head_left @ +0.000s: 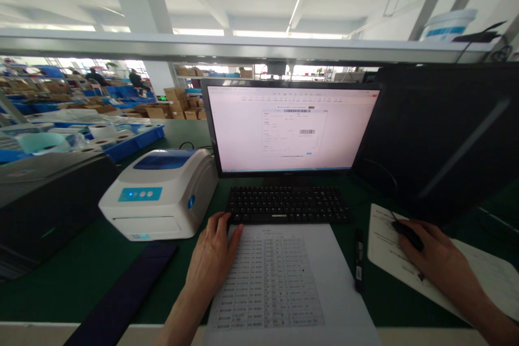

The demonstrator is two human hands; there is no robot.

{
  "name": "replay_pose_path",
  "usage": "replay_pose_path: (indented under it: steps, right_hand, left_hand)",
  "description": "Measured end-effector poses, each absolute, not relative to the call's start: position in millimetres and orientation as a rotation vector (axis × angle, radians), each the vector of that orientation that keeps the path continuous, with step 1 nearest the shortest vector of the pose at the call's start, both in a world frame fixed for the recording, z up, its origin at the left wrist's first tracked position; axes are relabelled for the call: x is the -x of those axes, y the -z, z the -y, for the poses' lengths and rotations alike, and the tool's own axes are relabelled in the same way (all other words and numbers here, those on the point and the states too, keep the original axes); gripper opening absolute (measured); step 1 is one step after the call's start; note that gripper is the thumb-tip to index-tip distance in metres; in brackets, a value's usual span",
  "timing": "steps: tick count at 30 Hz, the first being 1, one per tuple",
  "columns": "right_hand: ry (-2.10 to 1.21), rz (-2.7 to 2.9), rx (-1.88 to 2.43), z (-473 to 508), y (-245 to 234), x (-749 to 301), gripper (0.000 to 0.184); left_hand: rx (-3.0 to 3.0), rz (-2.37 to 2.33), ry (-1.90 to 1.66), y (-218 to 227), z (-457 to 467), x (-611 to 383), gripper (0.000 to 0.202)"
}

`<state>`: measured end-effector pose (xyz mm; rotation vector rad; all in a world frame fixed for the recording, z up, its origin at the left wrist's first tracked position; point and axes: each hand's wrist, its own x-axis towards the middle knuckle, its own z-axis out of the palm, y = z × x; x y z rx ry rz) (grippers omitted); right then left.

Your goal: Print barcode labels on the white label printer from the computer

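My left hand (pixel 213 251) rests at the lower left corner of the black keyboard (pixel 290 204), its fingertips on the edge keys. Its thumb is apart from the fingers and lies over the printed sheet (pixel 271 281), a table of small rows, in front of the keyboard. Under my right hand (pixel 433 254) is a black computer mouse (pixel 408 235), with the fingers curved over it. The mouse sits on a pale mat (pixel 385 251) with dark writing. Behind the keyboard stands a lit monitor (pixel 243 130) showing a window with barcodes.
A white label printer (pixel 154 194) stands left of the keyboard. A black marker (pixel 359 262) lies between paper and mat. A dark flat strip (pixel 125 292) lies front left. Blue trays (pixel 138 140) hold rolls farther back. A large dark panel (pixel 441 146) rises at right.
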<state>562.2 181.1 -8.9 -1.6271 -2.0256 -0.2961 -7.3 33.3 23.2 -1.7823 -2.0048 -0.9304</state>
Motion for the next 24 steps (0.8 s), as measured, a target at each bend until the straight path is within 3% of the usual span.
replay_pose_path:
  steps: [16, 24]
  right_hand:
    - [0.202, 1.955, 1.814, -176.7, -4.7, -554.0, 0.074]
    - [0.222, 1.925, 1.765, -172.4, -9.7, -546.7, 0.07]
  left_hand:
    - [1.786, 1.995, 0.935, -21.9, -34.2, 9.1, 0.044]
    - [1.802, 1.983, 0.906, -20.7, -35.0, 11.5, 0.047]
